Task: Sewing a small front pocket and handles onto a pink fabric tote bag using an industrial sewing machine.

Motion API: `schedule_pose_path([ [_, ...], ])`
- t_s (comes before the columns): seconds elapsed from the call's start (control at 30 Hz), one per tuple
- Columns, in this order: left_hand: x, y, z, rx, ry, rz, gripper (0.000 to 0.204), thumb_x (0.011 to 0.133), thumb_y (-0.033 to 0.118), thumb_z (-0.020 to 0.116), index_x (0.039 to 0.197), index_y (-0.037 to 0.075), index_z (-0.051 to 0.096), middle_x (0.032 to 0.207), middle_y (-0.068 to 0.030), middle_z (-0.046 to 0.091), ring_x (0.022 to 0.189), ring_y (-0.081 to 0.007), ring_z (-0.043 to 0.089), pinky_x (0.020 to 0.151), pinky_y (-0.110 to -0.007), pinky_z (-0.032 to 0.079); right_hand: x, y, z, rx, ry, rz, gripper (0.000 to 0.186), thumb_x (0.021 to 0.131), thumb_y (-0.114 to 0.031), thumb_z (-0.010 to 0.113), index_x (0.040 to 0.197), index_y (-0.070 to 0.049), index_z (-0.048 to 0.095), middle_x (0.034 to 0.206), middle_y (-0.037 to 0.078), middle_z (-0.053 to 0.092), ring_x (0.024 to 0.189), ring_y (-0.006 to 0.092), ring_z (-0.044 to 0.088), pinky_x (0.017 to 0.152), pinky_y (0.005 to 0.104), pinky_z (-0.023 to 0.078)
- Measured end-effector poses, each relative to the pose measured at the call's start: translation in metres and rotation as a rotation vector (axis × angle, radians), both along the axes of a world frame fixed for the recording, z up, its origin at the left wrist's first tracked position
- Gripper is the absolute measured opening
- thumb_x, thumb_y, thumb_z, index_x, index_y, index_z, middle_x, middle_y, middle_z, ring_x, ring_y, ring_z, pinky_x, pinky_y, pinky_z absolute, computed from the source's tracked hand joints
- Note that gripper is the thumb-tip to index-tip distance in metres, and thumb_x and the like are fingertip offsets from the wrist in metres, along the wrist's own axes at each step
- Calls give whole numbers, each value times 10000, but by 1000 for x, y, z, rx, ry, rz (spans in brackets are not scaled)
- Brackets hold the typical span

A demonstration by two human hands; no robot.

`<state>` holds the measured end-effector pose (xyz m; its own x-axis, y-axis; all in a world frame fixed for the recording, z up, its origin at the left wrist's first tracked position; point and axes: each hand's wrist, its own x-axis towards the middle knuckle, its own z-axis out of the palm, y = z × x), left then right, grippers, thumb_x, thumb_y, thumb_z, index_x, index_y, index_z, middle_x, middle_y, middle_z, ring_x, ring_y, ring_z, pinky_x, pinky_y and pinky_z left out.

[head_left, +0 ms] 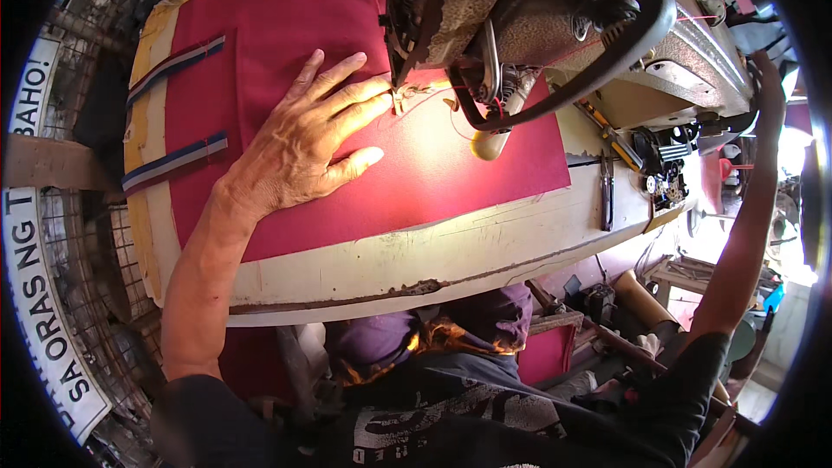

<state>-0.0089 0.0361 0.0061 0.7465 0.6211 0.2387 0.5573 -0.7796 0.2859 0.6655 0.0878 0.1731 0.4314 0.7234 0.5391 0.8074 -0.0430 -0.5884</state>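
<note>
My left hand (303, 143) lies flat with fingers spread on a sheet of dark red upholstery material (416, 186). Its fingertips are just left of the presser foot (398, 102) of a sewing machine (542, 30), which presses on the sheet. Red thread shows beside the foot and along the machine head. Far to the right, my right hand (766, 78) is closed around the edge of the machine's handwheel (752, 108); its fingers are partly hidden. Two blue-and-grey striped strips (178, 156) stick out at the sheet's left side. A lit lamp (490, 144) brightens the sewing area.
The worn white sewing table (347, 264) has a chipped front edge. On its right lie a yellow-and-black cutter (611, 134), slim dark tweezers (607, 195) and a bobbin winder (666, 186). Wire mesh (130, 260) stands at left. Scraps and wood clutter the lower right.
</note>
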Motion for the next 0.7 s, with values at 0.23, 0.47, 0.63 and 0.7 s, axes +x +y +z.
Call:
schedule_pose_path([
  [0.23,0,-2,8,3,-3,-15,576,856,282,772,1358,52,609,1442,-91,569,1460,-324,399,1247,-591,228,47,-8,-19,-104,167,326,455,1048,-111,513,1495,-28,502,1410,147,606,1152,231,676,957,326,560],
  [0.47,-3,-1,4,-20,-8,-5,564,854,275,772,1342,38,617,1434,-98,577,1460,-329,400,1246,-598,224,-29,-30,-50,54,233,-136,447,1032,-94,559,1478,-94,523,1262,146,666,954,262,712,794,362,615],
  [0.63,-3,1,6,22,11,-16,544,866,275,760,1331,29,622,1426,-108,583,1453,-342,409,1241,-605,226,-11,-55,-102,195,-374,-225,385,1075,-294,533,1351,-35,597,1176,149,692,962,225,676,847,349,552],
  [0.7,1,3,-2,55,-69,-37,482,852,219,757,1290,64,628,1388,-126,601,1387,-352,472,1238,-590,240,-32,-64,-152,279,129,-150,411,1091,-338,490,1334,-21,590,1207,133,685,1060,204,647,941,352,508],
])
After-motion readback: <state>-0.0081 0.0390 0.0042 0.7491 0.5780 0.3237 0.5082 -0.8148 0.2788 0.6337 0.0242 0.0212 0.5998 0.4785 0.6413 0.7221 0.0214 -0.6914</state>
